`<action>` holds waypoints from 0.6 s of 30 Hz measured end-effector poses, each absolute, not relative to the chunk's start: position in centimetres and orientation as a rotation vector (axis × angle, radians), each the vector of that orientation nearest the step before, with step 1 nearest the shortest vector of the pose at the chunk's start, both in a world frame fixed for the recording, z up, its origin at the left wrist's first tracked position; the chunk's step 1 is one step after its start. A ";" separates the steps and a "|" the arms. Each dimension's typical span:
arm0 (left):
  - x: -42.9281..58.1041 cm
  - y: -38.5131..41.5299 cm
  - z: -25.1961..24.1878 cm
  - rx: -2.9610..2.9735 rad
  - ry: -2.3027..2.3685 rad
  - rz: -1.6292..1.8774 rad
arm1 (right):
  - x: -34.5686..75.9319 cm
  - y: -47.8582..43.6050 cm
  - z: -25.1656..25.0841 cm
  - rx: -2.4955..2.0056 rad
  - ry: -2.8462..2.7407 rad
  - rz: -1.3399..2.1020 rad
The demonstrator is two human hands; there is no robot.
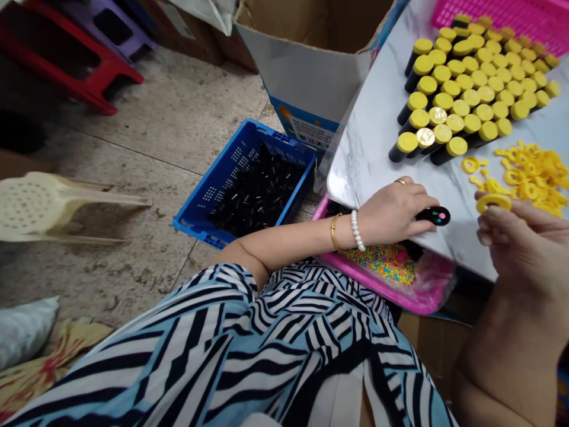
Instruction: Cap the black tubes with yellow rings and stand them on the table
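Note:
My left hand [393, 212] is closed round a black tube [433, 216] filled with coloured beads, its open end pointing right over the edge of the marble table [368, 148]. My right hand [520, 243] pinches a yellow ring cap [493, 202] just to the right of the tube's mouth. A heap of loose yellow caps [531, 175] lies beyond my right hand. Several black tubes with yellow caps [466, 89] stand packed together farther back on the table.
A pink tray of coloured beads [386, 264] rests on my lap under the table edge. On the floor stand a blue crate of black tubes [249, 184], a cardboard box [311, 53], a beige stool [48, 204] and a red stool [66, 65]. A pink basket [524, 15] sits at the table's far side.

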State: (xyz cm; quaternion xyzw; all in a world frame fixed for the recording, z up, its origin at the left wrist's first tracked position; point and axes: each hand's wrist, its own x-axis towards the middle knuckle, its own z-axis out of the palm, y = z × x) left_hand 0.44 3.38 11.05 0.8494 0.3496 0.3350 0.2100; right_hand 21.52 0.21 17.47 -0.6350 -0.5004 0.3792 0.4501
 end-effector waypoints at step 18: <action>0.6 3.1 11.4 2.332 0.998 0.925 | 18.2 -0.1 16.4 -1.608 -1.204 1.136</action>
